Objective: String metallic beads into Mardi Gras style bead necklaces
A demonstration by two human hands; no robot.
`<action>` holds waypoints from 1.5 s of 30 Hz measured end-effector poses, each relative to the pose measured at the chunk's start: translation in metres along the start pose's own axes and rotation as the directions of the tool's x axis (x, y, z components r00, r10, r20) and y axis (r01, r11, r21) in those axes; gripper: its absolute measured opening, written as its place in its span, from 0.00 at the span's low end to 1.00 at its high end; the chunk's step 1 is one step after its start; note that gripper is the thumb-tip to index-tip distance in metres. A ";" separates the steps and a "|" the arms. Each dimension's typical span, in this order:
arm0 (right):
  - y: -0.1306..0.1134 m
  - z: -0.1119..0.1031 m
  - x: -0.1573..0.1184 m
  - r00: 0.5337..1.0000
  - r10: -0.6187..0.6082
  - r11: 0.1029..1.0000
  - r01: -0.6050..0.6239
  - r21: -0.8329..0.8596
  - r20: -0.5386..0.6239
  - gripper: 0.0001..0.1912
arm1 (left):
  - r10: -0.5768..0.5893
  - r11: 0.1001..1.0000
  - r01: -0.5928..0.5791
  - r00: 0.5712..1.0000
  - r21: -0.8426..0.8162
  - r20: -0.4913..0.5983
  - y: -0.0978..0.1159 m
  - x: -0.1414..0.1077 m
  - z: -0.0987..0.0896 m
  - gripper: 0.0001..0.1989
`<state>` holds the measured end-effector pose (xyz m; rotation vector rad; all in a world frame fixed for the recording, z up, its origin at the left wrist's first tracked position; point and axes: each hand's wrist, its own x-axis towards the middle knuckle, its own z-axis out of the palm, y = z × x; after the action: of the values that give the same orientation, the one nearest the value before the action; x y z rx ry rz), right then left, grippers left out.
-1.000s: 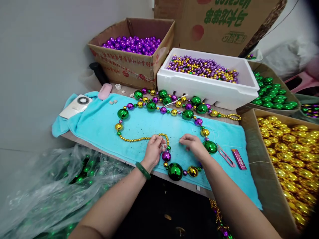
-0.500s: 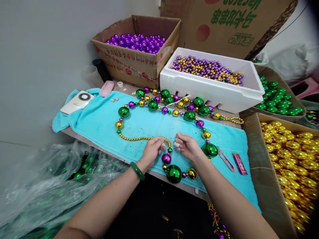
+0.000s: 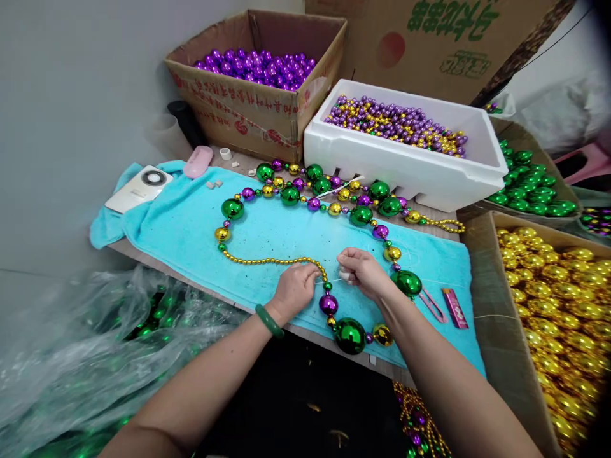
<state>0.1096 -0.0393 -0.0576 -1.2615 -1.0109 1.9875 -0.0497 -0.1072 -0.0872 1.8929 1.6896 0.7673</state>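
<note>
A long bead necklace (image 3: 291,195) of green, gold and purple balls lies in a loop on a turquoise towel (image 3: 186,235). My left hand (image 3: 296,287), with a green bangle on its wrist, pinches the end of the small gold-bead strand (image 3: 267,260). My right hand (image 3: 363,272), fingertips taped white, pinches a thin clear thread beside it, just above a purple bead (image 3: 328,303) and a large green ball (image 3: 350,335). The two hands sit close together, fingers nearly touching.
A cardboard box of purple balls (image 3: 260,67), a white foam box of small mixed beads (image 3: 396,124), a box of green balls (image 3: 529,181) and one of gold balls (image 3: 563,299) ring the towel. Pink snips (image 3: 432,304), a lighter (image 3: 453,308), a phone (image 3: 139,188) and plastic bags (image 3: 95,356) lie around.
My right hand has moved left toward my left hand, and the two now meet over the thread at the gold strand's end. The view has shifted slightly.
</note>
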 end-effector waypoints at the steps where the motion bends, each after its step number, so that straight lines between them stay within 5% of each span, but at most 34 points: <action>1: -0.002 0.001 -0.003 1.000 -0.031 0.999 0.031 -0.033 0.000 0.18 | -0.005 1.000 0.005 1.000 0.009 0.020 0.003 -0.001 -0.001 0.11; 9: -0.007 0.009 -0.006 0.996 -0.089 0.995 0.088 -0.049 -0.008 0.19 | -0.047 0.986 0.098 0.936 -0.132 0.348 0.012 0.003 -0.015 0.12; 14: -0.009 0.009 -0.005 0.997 -0.073 0.997 0.073 0.012 0.014 0.21 | 0.007 0.979 0.044 0.968 -0.197 0.253 0.011 0.001 -0.010 0.10; 16: -0.010 0.008 -0.006 0.998 -0.065 0.998 0.065 0.022 0.017 0.21 | -0.037 0.951 0.110 0.969 -0.290 0.245 0.010 -0.001 -0.007 0.11; 22: -0.007 -0.003 -0.003 1.000 -0.008 0.994 0.006 0.111 0.013 0.19 | -0.326 0.585 0.513 0.858 -0.628 0.397 0.004 -0.002 -0.009 0.12; 32: 0.007 -0.006 -0.004 0.993 0.095 0.990 -0.102 0.093 0.068 0.19 | -0.380 0.106 0.534 0.801 -0.839 0.462 -0.001 -0.001 -0.017 0.11; 36: 0.012 -0.002 -0.006 0.986 0.147 0.987 -0.151 0.052 0.081 0.20 | -0.407 -0.020 0.476 0.799 -0.879 0.442 0.002 0.002 -0.017 0.08; 42: 0.018 0.005 -0.007 0.980 0.176 0.984 -0.177 0.009 0.094 0.19 | -0.439 -0.079 0.412 0.803 -0.908 0.403 0.004 0.005 -0.012 0.07; 45: 0.017 0.005 -0.008 0.980 0.177 0.984 -0.177 -0.010 0.094 0.18 | -0.450 0.080 0.426 0.822 -0.901 0.348 0.002 0.005 -0.011 0.09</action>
<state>0.1068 -0.0564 -0.0670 -1.3081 -0.9735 2.2006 -0.0560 -0.1027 -0.0774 0.3906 1.1053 1.1629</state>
